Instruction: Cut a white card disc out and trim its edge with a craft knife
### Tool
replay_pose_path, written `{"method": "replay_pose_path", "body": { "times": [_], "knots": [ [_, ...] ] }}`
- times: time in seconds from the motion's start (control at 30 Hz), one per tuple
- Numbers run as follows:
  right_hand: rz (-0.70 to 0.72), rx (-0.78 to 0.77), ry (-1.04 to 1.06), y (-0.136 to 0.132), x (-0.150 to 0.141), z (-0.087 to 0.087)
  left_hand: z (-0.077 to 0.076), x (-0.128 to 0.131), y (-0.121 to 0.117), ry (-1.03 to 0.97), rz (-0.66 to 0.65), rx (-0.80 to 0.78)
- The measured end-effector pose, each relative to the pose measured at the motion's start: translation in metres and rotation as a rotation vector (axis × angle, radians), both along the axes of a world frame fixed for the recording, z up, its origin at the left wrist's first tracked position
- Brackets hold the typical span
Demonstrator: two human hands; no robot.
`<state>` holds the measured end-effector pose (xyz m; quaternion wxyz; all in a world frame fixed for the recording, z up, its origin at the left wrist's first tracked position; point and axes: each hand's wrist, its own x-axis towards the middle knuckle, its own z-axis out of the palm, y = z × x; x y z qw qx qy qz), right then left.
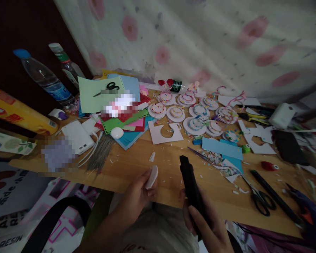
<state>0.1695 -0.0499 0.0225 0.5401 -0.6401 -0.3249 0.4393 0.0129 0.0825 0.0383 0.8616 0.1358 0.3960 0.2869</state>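
My left hand (pixel 135 196) pinches a small white disc (pixel 152 176) between thumb and fingers, just over the table's front edge. The disc is seen nearly edge-on. Wrapped in my right hand (pixel 204 214) is a long black tool (pixel 190 179), shaped like a stapler; its blunt end points up and away from me. Its lower part is hidden by the palm and fingers, so its exact kind cannot be made out. Between and beyond the two hands, a white scrap (pixel 152 156) lies on the wooden table (pixel 137 158). Disc and tool are apart.
Several small decorated paper hats (pixel 196 123) cluster at the back. White card with a round cutout (pixel 165 133) lies before them. Scissors (pixel 260 196), a black-and-green cutter (pixel 275 196) and a blue glue gun (pixel 302 207) lie right. Thin wires (pixel 101 151) and bottles (pixel 46 77) are left.
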Motion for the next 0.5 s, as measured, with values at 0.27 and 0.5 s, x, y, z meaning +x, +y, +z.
{"method": "replay_pose_path", "body": {
  "times": [0.27,0.5],
  "knots": [
    [-0.005,0.084,-0.167,0.009,0.004,0.003,0.001,0.001,0.002,-0.007,0.001,-0.047],
    [0.257,0.387,-0.813,0.014,0.016,0.012,-0.001,0.002,-0.002,0.019,0.106,-0.117]
  ]
}}
